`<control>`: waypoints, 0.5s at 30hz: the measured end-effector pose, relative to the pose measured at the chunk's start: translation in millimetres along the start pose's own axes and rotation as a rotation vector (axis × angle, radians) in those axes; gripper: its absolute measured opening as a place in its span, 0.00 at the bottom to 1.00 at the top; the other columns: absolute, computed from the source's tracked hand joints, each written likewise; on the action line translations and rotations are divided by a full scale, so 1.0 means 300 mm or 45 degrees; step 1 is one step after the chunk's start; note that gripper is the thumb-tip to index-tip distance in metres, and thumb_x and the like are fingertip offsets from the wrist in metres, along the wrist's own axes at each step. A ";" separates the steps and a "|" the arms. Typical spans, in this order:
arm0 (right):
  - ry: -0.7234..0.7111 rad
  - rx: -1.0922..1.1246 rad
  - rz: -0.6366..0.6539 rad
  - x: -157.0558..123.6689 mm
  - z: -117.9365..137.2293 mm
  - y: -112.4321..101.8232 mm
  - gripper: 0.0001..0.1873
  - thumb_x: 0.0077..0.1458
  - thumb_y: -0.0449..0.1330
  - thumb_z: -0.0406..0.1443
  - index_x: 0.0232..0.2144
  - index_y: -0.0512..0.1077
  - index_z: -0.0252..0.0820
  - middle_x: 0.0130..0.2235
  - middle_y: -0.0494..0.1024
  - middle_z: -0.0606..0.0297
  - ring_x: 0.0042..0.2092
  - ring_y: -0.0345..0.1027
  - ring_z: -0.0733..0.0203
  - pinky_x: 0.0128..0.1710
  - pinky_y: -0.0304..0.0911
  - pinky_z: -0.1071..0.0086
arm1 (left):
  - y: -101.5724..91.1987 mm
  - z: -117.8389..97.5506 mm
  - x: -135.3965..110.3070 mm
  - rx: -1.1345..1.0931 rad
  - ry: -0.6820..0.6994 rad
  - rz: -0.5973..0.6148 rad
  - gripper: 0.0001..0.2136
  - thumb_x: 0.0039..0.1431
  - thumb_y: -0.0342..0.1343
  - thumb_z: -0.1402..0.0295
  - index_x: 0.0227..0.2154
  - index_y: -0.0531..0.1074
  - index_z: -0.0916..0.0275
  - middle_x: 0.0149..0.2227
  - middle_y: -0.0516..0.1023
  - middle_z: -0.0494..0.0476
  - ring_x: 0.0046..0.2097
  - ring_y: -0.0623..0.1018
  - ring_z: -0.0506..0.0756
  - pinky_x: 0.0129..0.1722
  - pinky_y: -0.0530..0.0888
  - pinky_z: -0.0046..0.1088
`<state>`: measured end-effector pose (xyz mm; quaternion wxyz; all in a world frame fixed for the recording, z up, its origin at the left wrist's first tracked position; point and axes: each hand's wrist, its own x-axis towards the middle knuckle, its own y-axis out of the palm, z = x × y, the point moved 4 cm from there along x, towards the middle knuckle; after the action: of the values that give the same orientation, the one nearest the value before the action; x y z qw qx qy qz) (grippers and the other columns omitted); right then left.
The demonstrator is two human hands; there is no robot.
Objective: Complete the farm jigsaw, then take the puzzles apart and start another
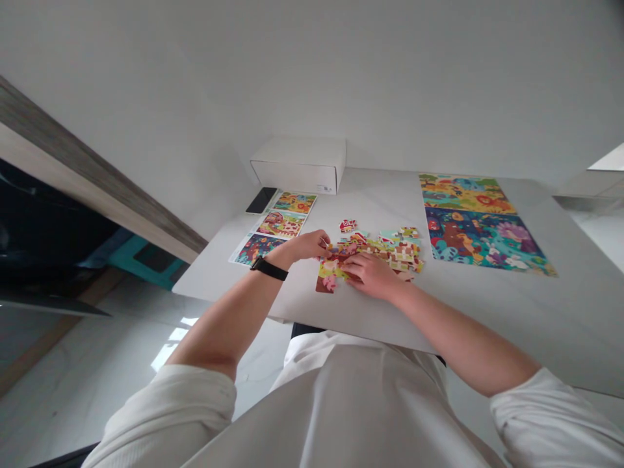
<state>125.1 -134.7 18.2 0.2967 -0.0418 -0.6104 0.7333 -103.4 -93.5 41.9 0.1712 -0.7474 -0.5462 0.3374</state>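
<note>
My left hand (308, 246), with a black watch on its wrist, pinches a small jigsaw piece at the left edge of a part-joined colourful puzzle (330, 275). My right hand (371, 273) lies on the same cluster with its fingers bent down onto the joined pieces. Loose puzzle pieces (400, 250) are scattered just behind both hands on the white table (487, 305). A single red piece (348, 225) lies a little farther back.
Two finished puzzles (480, 224) lie side by side at the right of the table. A reference sheet with three pictures (277, 226) lies at the left, a black phone (261, 199) behind it. A white box (299, 164) stands against the wall.
</note>
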 end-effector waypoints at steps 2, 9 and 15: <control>0.004 0.001 0.006 -0.002 0.000 0.002 0.17 0.64 0.69 0.37 0.55 0.82 0.45 0.56 0.83 0.55 0.58 0.74 0.47 0.62 0.69 0.51 | 0.011 0.006 -0.016 -0.179 -0.035 0.065 0.23 0.47 0.70 0.70 0.48 0.74 0.61 0.37 0.81 0.52 0.34 0.79 0.52 0.34 0.74 0.28; 0.022 0.034 0.015 0.004 0.007 -0.003 0.16 0.64 0.69 0.37 0.54 0.82 0.44 0.54 0.83 0.54 0.57 0.75 0.46 0.62 0.69 0.51 | 0.034 0.019 -0.039 -0.639 -0.036 0.176 0.28 0.42 0.72 0.76 0.50 0.75 0.61 0.38 0.82 0.53 0.37 0.81 0.52 0.38 0.77 0.29; 0.037 0.087 0.002 0.000 -0.002 -0.006 0.16 0.64 0.69 0.36 0.53 0.82 0.45 0.55 0.84 0.56 0.57 0.76 0.48 0.63 0.69 0.52 | 0.007 -0.017 -0.006 -0.817 0.025 -0.034 0.24 0.46 0.73 0.75 0.47 0.76 0.62 0.39 0.83 0.56 0.38 0.82 0.52 0.39 0.77 0.29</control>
<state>125.9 -134.1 19.7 0.3064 -0.0428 -0.5804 0.7533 -98.8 -95.2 44.6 -0.0636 -0.7591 -0.6328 0.1385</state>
